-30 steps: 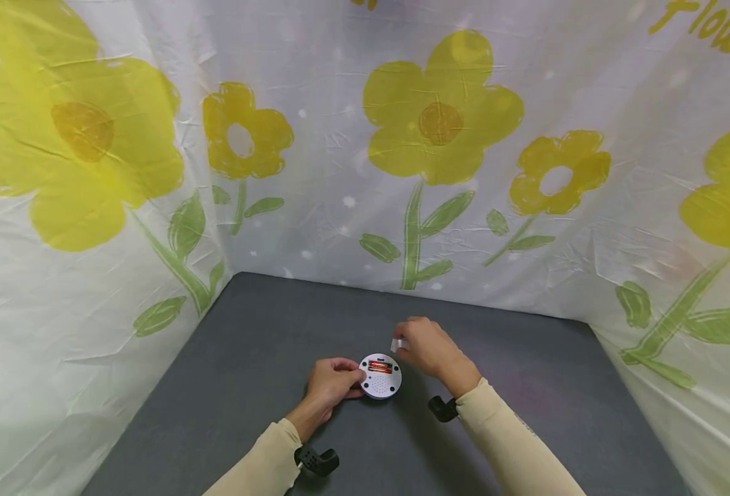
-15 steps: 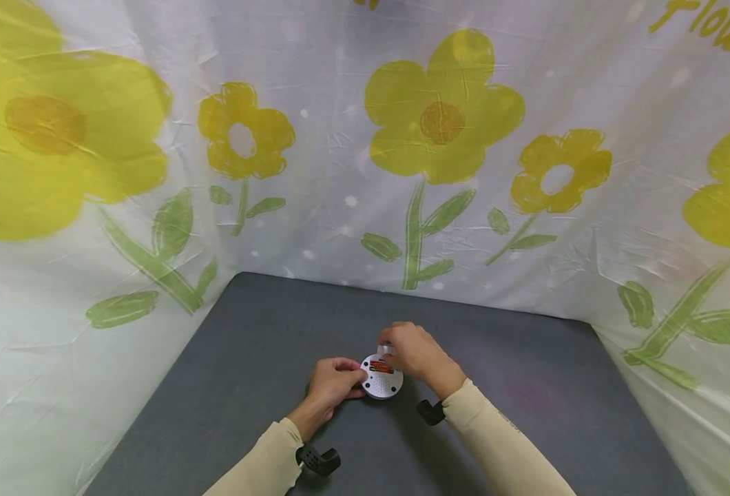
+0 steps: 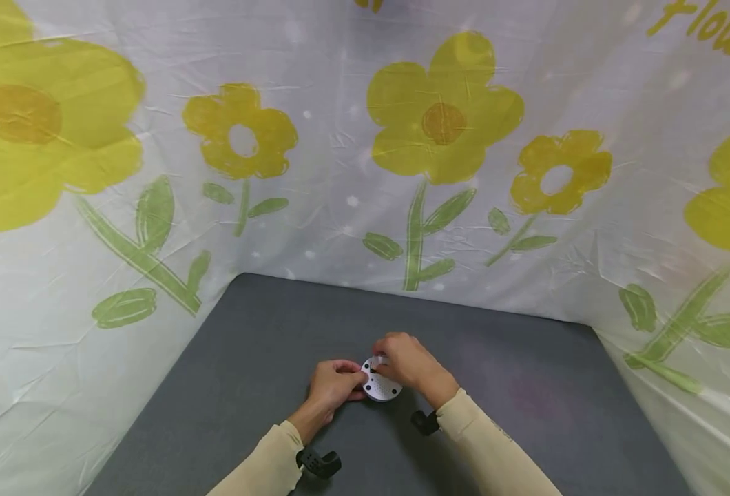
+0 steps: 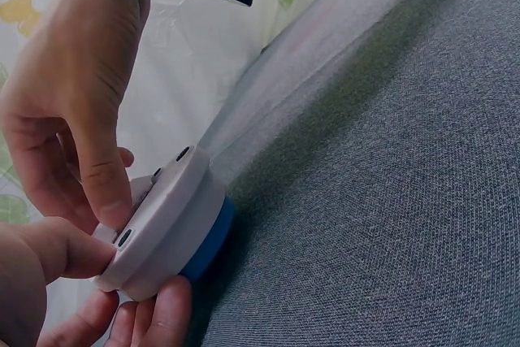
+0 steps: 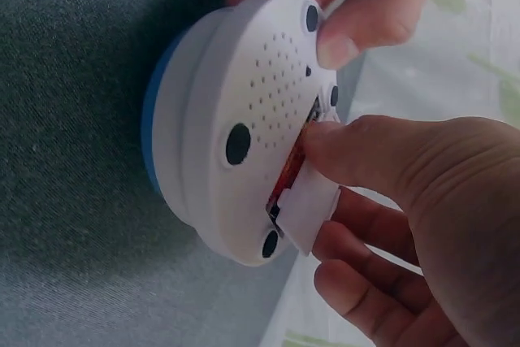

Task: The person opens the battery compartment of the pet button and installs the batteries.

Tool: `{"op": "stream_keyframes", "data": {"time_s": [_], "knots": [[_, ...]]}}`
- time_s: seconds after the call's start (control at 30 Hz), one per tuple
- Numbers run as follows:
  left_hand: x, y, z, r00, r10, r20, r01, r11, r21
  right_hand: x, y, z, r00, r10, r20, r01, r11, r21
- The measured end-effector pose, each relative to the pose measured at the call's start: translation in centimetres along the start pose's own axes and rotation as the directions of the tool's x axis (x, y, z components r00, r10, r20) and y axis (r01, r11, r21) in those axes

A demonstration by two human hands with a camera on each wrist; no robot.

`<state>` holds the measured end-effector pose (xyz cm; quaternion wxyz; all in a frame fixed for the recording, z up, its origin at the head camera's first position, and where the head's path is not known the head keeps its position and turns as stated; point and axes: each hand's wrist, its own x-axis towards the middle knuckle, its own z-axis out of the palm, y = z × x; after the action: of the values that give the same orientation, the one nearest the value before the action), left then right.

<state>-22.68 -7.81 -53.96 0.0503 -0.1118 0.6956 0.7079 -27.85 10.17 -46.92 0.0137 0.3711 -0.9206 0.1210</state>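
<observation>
A round white device (image 3: pixel 380 391) lies with its underside up, showing black feet and a patch of small holes. Its blue part (image 4: pixel 210 241) faces the table. My left hand (image 3: pixel 330 383) grips the rim from the left, thumb on top and fingers below. My right hand (image 3: pixel 411 364) pinches a small white battery cover (image 5: pixel 310 209) over the battery compartment. In the right wrist view the cover sits tilted at the opening, and part of an orange-red battery (image 5: pixel 289 166) shows beside it. Fingers hide much of the compartment in the head view.
A dark grey table (image 3: pixel 290 324) lies under both hands. White curtains (image 3: pixel 334 227) printed with yellow flowers hang along its back and sides. Black wrist devices (image 3: pixel 319 462) sit at both sleeves.
My right hand has brought the battery cover leftward and down, from beside the device onto the compartment, covering the batteries that showed earlier. My left hand still holds the rim.
</observation>
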Motion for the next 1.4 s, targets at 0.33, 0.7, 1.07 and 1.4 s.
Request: {"op": "stream_keyframes", "data": {"time_s": [0.33,0.7,1.07,1.4], "knots": [[-0.5,-0.3,0.2,1.000,0.012,-0.009,-0.012,1.000,0.006,-0.6,-0.2,0.6,1.000,0.007,-0.012,-0.007,1.000,0.013],[0.0,0.0,-0.1,1.000,0.003,-0.004,-0.003,1.000,0.001,-0.4,-0.1,0.3,0.998,0.033,-0.050,-0.033,0.999,0.009],[0.6,0.5,-0.6,1.000,-0.013,0.005,0.013,1.000,0.019,-0.1,0.9,0.1,0.971,0.239,-0.012,-0.237,0.966,0.103],[1.0,0.8,-0.9,1.000,-0.012,0.012,0.012,0.999,0.033,0.3,0.8,0.7,0.958,0.285,-0.025,-0.279,0.949,0.145]]}}
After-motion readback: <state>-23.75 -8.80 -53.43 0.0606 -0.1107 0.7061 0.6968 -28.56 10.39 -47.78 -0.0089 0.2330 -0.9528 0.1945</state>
